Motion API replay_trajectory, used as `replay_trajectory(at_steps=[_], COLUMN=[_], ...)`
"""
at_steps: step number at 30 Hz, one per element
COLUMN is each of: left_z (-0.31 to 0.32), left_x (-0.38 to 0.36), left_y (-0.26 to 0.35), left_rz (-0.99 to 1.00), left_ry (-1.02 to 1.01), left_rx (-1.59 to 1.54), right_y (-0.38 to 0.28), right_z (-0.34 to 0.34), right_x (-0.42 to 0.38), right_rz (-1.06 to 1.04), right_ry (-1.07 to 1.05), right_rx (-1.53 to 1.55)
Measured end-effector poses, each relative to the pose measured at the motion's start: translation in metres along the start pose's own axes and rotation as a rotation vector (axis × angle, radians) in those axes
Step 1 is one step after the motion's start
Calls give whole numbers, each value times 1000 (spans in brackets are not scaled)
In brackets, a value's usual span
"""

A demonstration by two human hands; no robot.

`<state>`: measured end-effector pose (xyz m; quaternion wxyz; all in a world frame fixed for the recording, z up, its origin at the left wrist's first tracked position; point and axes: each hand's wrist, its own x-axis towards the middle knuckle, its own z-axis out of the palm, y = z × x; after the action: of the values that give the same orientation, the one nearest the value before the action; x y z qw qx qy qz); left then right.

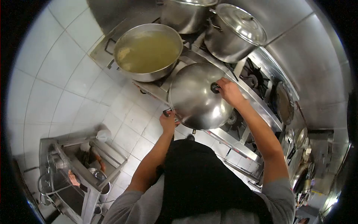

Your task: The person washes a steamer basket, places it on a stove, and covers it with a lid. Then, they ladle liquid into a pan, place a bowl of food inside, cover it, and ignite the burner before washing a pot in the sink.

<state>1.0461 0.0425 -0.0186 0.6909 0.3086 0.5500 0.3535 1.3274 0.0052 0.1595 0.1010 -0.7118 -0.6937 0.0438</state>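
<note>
A large domed metal lid (194,99) is in front of me, over the near part of the stove. My right hand (230,92) is closed round the black knob (215,87) on top of the lid. At the lid's near left edge, my left hand (169,122) is wrapped round a dark side handle (166,112). That handle appears to belong to a pan beneath the lid, but the pan is mostly hidden. Just behind the lid stands a wide metal pot (128,72) of yellowish-green liquid, which neither hand touches.
A lidded stockpot (225,43) and another tall pot (182,16) stand at the back of the stove. A bare burner (254,77) lies to the right, near a round pan (284,102). Ladles (289,136) hang at far right. A metal sink unit (89,186) stands at lower left.
</note>
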Motion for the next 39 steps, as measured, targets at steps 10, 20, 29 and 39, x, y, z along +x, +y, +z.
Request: replay_trajectory(at_steps=[10, 20, 29, 39], left_z=[-42, -38, -17, 265], left_x=[33, 28, 54, -255], left_y=[-31, 39, 77, -8], left_rz=[-18, -127, 187, 134], left_ry=[-199, -158, -551, -1201], left_rx=[72, 309, 685, 892], right_y=[199, 161, 55, -37], right_z=[80, 122, 40, -32], right_x=[-17, -33, -275, -681], right_rz=[747, 907, 1230, 1560], right_ry=[423, 351, 666, 1146], right_rx=[253, 581, 764, 260])
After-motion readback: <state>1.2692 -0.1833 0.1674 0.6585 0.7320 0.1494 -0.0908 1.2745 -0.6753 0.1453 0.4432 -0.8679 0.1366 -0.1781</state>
